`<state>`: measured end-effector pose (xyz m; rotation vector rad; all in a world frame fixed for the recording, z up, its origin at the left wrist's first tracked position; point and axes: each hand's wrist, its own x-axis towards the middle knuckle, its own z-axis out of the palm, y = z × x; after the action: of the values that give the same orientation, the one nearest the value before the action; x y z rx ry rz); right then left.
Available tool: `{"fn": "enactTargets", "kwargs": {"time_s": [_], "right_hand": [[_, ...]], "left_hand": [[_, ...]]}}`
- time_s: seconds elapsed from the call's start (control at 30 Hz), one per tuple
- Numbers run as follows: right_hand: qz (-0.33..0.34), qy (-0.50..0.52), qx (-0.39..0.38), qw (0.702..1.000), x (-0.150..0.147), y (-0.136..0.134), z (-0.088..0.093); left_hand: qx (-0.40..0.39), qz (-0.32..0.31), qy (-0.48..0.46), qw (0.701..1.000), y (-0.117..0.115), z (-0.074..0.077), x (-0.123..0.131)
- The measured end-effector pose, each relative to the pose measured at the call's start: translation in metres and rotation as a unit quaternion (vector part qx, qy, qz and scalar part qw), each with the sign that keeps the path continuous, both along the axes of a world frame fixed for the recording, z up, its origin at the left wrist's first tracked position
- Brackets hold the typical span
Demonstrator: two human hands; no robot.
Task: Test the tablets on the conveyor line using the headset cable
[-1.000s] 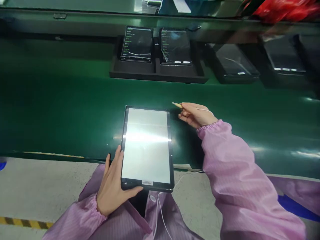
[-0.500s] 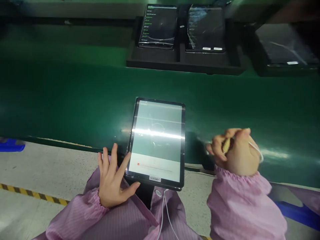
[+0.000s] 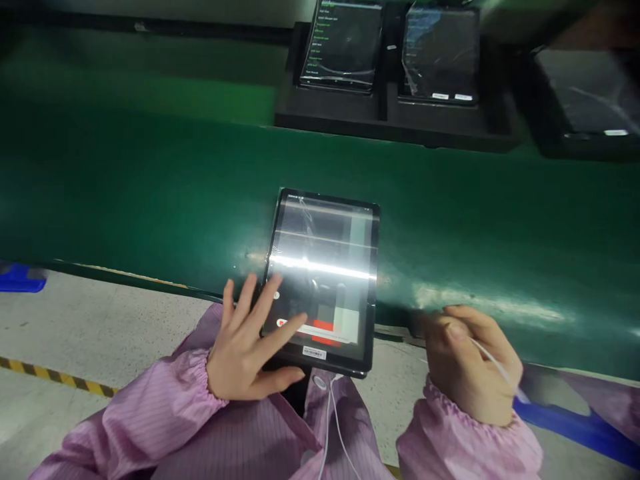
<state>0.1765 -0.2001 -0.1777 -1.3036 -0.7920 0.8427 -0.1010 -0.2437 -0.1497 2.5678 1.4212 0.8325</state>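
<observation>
lit tablet (image 3: 327, 290) at near edge of green bench (image 3: 175, 180) | hands apart: left hand (image 3: 245, 353) splayed over it, right hand (image 3: 475, 367) curled, grip unclear, white cord (image 3: 490, 359) crossing | powered on, apparently midway; what remains cannot be told | two more tablets (image 3: 345, 47) in black tray (image 3: 345, 115)

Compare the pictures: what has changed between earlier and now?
The left hand moved from the lower left of the tablet inward over its screen, which went from white to mostly dark with red patches. The right hand moved from beside the tablet's upper right toward the person; whether it still holds the yellow tool is unclear. Unchanged: the tablet stays at the bench edge, two others in the black tray.
</observation>
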Motion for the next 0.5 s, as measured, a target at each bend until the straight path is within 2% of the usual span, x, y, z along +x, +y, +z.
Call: {"fn": "enactTargets", "kwargs": {"time_s": [0.2,0.3,0.4,0.5], "right_hand": [[-0.008,-0.002,0.047,0.999,-0.018,0.007,0.001],[0.019,0.016,0.073,0.997,-0.022,0.007,0.002],[0.047,0.015,0.084,0.995,-0.023,0.006,0.003],[0.049,0.018,0.081,0.995,-0.024,0.005,0.003]], "left_hand": [[0.003,0.059,-0.012,0.998,0.001,0.006,-0.023],[0.010,0.045,-0.001,0.999,-0.007,-0.001,-0.034],[-0.024,0.016,0.017,0.999,-0.014,-0.009,-0.042],[-0.036,0.004,-0.009,0.999,-0.015,-0.012,-0.047]]}}
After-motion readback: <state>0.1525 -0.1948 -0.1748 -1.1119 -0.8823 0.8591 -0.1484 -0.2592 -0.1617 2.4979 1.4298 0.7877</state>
